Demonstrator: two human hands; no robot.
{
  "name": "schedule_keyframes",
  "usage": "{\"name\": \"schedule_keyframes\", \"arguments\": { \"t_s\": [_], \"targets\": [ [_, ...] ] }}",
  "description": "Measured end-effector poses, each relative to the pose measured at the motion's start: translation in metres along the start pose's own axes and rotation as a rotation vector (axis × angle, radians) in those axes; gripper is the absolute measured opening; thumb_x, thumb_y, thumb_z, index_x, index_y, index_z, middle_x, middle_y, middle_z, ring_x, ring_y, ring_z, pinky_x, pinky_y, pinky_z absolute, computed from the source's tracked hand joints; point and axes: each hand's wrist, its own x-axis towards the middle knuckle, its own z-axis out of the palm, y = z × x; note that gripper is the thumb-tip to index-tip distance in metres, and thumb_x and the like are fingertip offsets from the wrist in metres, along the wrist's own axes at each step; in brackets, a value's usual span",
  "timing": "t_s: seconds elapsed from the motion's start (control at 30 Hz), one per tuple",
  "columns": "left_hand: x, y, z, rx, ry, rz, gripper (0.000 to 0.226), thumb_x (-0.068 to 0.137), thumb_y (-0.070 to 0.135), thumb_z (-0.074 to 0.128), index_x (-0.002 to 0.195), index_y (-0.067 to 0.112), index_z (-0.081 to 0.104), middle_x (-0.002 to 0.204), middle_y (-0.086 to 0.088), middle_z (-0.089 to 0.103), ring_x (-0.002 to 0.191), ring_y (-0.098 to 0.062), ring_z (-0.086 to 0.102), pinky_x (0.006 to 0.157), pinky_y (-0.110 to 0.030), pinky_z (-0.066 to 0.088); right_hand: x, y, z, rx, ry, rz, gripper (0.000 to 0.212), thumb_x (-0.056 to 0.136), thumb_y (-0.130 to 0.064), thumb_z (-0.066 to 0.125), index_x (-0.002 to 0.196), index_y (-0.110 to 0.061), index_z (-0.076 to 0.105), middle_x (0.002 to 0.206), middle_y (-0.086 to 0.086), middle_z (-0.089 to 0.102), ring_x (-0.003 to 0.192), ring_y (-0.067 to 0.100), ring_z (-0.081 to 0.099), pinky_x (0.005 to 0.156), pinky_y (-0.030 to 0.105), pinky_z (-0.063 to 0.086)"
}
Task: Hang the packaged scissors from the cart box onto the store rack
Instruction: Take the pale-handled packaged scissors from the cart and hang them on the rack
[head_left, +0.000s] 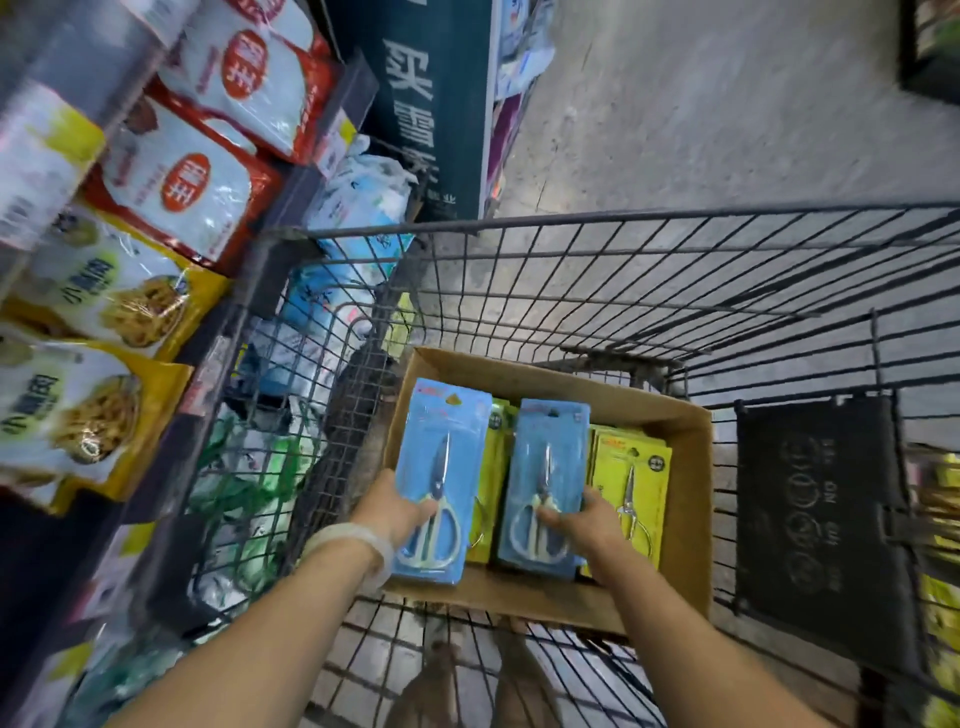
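Both arms reach into box (685, 441): left hand (395, 512) pinches left blue pack (441, 467), right hand (592, 525) pinches right blue pack (545, 467).

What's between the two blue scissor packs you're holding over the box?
In the head view, a stack of yellow-green scissor packs standing in the cardboard box shows between the left blue pack and the right blue pack.

1. Grey concrete floor (701, 104), scuffed, w/ bright patch of light.
2. Shelves (337, 171) at left, packed w/ food bags (197, 187).
3. Dark teal sign panel (436, 93) w/ white characters, standing upright beyond.
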Motion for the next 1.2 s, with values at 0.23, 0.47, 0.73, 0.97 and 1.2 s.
{"name": "schedule_keyframes", "arguments": {
  "t_s": [0.23,0.47,0.73,0.97,1.2],
  "targets": [
    [-0.056,0.024,-0.013,-0.084,0.070,0.134,0.035,0.082,0.015,0.068,0.109,0.008,0.048,0.109,-0.008,0.059,0.104,-0.027,0.059,0.090,-0.040,0.049,-0.063,-0.025,-0.030,0.127,-0.126,-0.213,0.025,0.083,-0.002,0.066,0.106,-0.010,0.061,0.093,0.003,0.070,0.080,0.020,0.066,0.062,0.028,0.051],
    [-0.118,0.020,-0.026,-0.252,0.142,0.320,0.038,0.081,0.019,0.067,0.115,0.009,0.056,0.108,-0.007,0.068,0.094,-0.025,0.066,0.077,-0.038,0.057,-0.124,-0.055,-0.050,0.094,-0.261,-0.415,0.020,0.085,-0.007,0.065,0.104,-0.013,0.061,0.098,0.007,0.073,0.091,0.027,0.069,0.085,0.046,0.055],
    [-0.229,-0.067,-0.024,-0.437,0.398,0.464,0.028,0.090,0.014,0.059,0.116,0.007,0.054,0.114,-0.008,0.065,0.097,-0.021,0.062,0.079,-0.035,0.050,-0.211,-0.039,-0.038,-0.136,-0.513,-0.677,0.016,0.089,-0.010,0.061,0.104,-0.014,0.065,0.097,0.003,0.073,0.081,0.017,0.071,0.065,0.026,0.056],
    [-0.334,-0.167,-0.024,-0.577,0.637,0.511,0.018,0.093,0.010,0.053,0.110,0.018,0.055,0.107,-0.002,0.063,0.102,-0.019,0.060,0.089,-0.033,0.047,-0.298,-0.005,0.013,-0.367,-0.723,-0.833,0.020,0.086,-0.011,0.064,0.106,-0.014,0.065,0.097,0.001,0.073,0.083,0.018,0.070,0.065,0.026,0.055],
    [-0.413,-0.278,-0.020,-0.844,0.789,0.312,0.033,0.090,0.027,0.059,0.118,0.016,0.044,0.117,-0.002,0.056,0.111,-0.023,0.055,0.102,-0.040,0.042,-0.386,0.043,0.091,-0.619,-0.964,-0.960,0.019,0.085,-0.013,0.065,0.104,-0.014,0.066,0.109,0.006,0.071,0.098,0.020,0.068,0.084,0.035,0.055]
  ]
}}
